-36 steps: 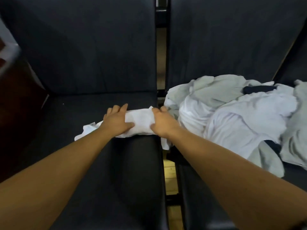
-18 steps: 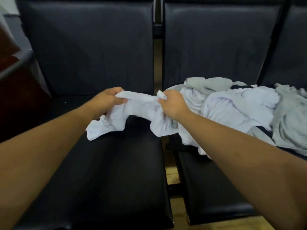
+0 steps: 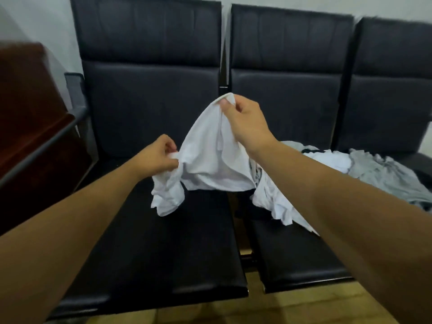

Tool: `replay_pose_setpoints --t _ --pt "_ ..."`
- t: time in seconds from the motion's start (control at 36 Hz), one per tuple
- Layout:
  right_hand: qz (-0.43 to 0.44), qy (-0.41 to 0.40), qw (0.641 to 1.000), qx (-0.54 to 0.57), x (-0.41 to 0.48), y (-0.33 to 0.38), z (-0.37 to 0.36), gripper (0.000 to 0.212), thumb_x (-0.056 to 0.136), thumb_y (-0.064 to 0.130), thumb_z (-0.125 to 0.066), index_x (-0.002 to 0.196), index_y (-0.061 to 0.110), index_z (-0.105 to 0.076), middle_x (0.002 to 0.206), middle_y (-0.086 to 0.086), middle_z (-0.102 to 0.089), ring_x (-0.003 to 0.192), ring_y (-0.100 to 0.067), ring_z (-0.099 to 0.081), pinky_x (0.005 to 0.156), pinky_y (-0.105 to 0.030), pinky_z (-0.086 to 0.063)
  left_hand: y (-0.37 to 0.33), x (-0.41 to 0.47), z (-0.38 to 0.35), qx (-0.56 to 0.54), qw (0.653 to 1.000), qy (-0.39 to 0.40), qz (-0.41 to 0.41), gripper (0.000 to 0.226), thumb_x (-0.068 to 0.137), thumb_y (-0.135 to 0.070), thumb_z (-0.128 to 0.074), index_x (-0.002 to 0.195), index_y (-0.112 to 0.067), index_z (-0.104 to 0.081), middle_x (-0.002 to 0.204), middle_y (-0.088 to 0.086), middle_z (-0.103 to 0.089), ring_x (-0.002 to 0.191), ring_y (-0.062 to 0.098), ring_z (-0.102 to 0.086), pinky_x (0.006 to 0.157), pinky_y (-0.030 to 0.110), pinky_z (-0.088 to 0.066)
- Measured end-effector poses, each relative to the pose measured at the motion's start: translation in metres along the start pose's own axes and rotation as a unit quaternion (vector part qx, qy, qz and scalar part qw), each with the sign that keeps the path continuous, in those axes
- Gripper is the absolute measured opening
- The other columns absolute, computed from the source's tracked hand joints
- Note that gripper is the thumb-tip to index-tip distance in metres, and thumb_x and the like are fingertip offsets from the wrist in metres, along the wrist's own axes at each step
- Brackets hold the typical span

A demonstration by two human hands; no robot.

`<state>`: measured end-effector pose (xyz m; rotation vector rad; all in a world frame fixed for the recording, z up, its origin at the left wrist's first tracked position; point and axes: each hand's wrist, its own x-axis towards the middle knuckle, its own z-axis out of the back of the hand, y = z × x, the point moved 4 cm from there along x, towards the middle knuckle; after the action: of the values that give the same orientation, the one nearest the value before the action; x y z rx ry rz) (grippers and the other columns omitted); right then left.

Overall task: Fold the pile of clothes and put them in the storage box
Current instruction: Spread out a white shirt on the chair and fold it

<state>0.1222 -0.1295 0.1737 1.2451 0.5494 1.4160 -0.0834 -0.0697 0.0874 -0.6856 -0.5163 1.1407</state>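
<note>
Fabric, white and soft: a crumpled garment (image 3: 210,160) pinched aloft by the right hand (image 3: 245,122) and left hand (image 3: 159,157), fingers curled on its edges, above smooth black leather bench (image 3: 175,242).

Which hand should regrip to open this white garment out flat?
Probably the left hand. It grips a bunched fold low over the left seat, while the right hand pinches the white garment by its edge up high, carrying it.

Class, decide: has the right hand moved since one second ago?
Yes. The right hand rose from the level of the seat to in front of the backrest, lifting the white garment it pinches.
</note>
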Motion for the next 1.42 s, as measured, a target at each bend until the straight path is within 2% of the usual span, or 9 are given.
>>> replay_pose_setpoints --t 0.17,0.5,0.67,0.78,0.92,1.08,1.19,1.28,1.42 --pt "0.014 0.028 0.999 -0.042 -0.024 0.049 -0.011 0.028 0.104 0.029 -0.051 0.107 0.010 -0.071 0.094 -0.002 -0.068 0.086 -0.015 -0.062 0.077 -0.030 -0.050 -0.043 -0.047 -0.002 -0.248 0.959 0.098 -0.090 0.073 0.085 -0.060 -0.063 0.147 -0.040 -0.030 0.130 -0.028 -0.057 0.122 0.000 -0.055 0.101 0.030 -0.043" --pt "0.009 0.023 0.991 -0.128 -0.080 0.064 0.007 0.043 0.105 0.028 -0.048 0.064 0.018 -0.035 0.063 0.004 -0.036 0.058 -0.010 -0.034 0.058 -0.026 -0.031 -0.058 -0.107 -0.005 -0.152 0.979 -0.059 -0.120 0.015 0.100 -0.022 -0.047 0.090 -0.019 -0.058 0.085 -0.001 -0.061 0.076 0.010 -0.053 0.069 0.026 -0.041" --pt "0.015 0.118 0.973 -0.199 -0.094 0.046 0.017 0.053 0.099 0.049 -0.054 0.060 0.018 -0.040 0.058 0.005 -0.039 0.052 -0.005 -0.038 0.058 -0.026 -0.033 -0.053 -0.114 -0.036 -0.016 0.988 0.097 -0.123 0.042 0.079 -0.053 -0.072 0.110 -0.032 -0.052 0.097 -0.008 -0.065 0.084 0.010 -0.062 0.074 0.028 -0.051" --pt "-0.036 0.320 0.855 -0.406 -0.098 0.004 0.021 0.046 0.079 0.064 -0.071 0.107 0.028 -0.064 0.101 0.008 -0.063 0.094 -0.014 -0.060 0.076 -0.028 -0.047 -0.016 -0.092 -0.049 0.331 0.924 0.190 -0.019 0.024 0.080 -0.035 -0.065 0.101 -0.023 -0.063 0.093 -0.002 -0.067 0.085 0.018 -0.064 0.077 0.036 -0.056" --pt "-0.101 0.309 0.734 -0.597 -0.078 -0.074 0.045 0.029 0.090 0.037 -0.070 0.108 0.018 -0.058 0.088 0.005 -0.056 0.076 -0.013 -0.052 0.069 -0.025 -0.038 0.049 -0.071 -0.036 0.342 0.926 0.089 0.129 0.013 0.095 -0.016 -0.048 0.099 -0.016 -0.061 0.091 0.001 -0.058 0.080 0.015 -0.052 0.078 0.029 -0.049" --pt "-0.153 0.207 0.783 -0.567 -0.057 -0.124 0.076 0.024 0.098 0.030 -0.058 0.114 0.013 -0.063 0.096 -0.004 -0.059 0.093 -0.024 -0.058 0.069 -0.027 -0.042 0.077 -0.059 -0.022 -0.238 0.921 -0.093 0.293 0.018 0.096 -0.021 -0.043 0.108 -0.013 -0.054 0.109 0.019 -0.060 0.092 0.039 -0.066 0.067 0.045 -0.060" --pt "-0.284 0.134 0.926 -0.208 -0.042 -0.128 0.076 0.045 0.084 0.028 -0.076 0.118 0.003 -0.061 0.101 -0.012 -0.062 0.090 -0.027 -0.065 0.078 -0.034 -0.055 0.030 -0.038 -0.003 -0.364 0.902 -0.120 0.199 0.025 0.096 -0.004 -0.036 0.111 -0.012 -0.054 0.103 0.015 -0.066 0.082 0.031 -0.069 0.056 0.035 -0.059" --pt "-0.326 -0.002 0.936 0.132 -0.018 -0.108 0.079 0.031 0.096 0.008 -0.056 0.126 -0.001 -0.056 0.115 -0.027 -0.063 0.092 -0.045 -0.071 0.081 -0.051 -0.062 -0.017 -0.015 0.027 -0.451 0.871 -0.152 0.124 0.030 0.097 0.002 -0.030 0.114 -0.008 -0.053 0.111 0.020 -0.063 0.086 0.033 -0.071 0.064 0.041 -0.060" --pt "-0.147 -0.118 0.966 0.178 0.035 -0.019 0.113 0.028 0.091 -0.005 -0.046 0.092 0.015 -0.066 0.104 -0.022 -0.070 0.080 -0.033 -0.071 0.080 -0.052 -0.062 -0.099 0.002 0.095 -0.471 0.857 -0.205 -0.029 0.032 0.086 0.007 -0.025 0.100 -0.006 -0.050 0.097 0.018 -0.060 0.100 0.040 -0.064 0.077 0.044 -0.059"
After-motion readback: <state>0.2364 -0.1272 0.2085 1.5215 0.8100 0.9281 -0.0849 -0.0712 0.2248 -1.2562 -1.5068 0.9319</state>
